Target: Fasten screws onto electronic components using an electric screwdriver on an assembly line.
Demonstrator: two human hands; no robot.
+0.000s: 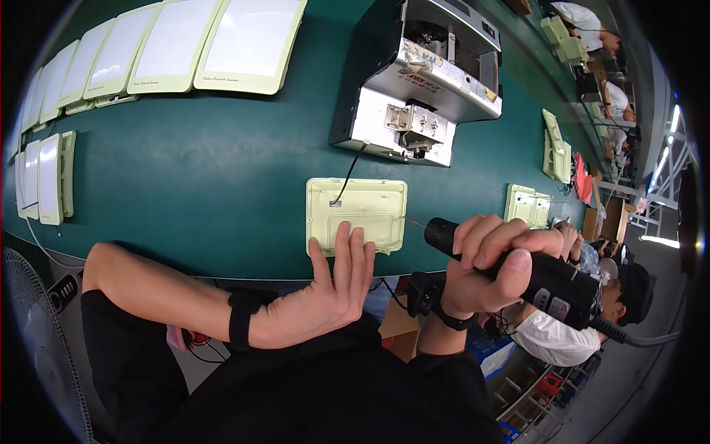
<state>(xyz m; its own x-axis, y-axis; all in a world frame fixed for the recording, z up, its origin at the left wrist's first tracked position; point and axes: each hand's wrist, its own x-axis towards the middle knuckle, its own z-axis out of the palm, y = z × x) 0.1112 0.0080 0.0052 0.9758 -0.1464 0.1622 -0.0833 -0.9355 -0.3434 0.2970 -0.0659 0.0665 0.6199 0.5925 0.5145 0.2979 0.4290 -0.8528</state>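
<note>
A pale yellow-green plastic housing (pixel 355 194) lies on the table before me, its ribbed inner side up. My left hand (pixel 336 285) rests on its near part with fingers stretched out. A thin black cable (pixel 349 176) runs from a metal machine to a small dark slot in the housing. In my right hand (pixel 495 259) is a black electric screwdriver (pixel 547 277), gripped around the body. Its thin bit points left toward the housing's right edge; whether it touches cannot be told. A grey cord leaves the screwdriver's rear.
The metal machine (pixel 425 89), probably a screw feeder, stands beyond the housing. White-faced panels (pixel 248 44) line the far left of the green table (pixel 200 170), with more panels (pixel 50 181) nearer. Open housings (pixel 526 206) lie right. Co-workers sit at right; a fan (pixel 41 348) stands lower left.
</note>
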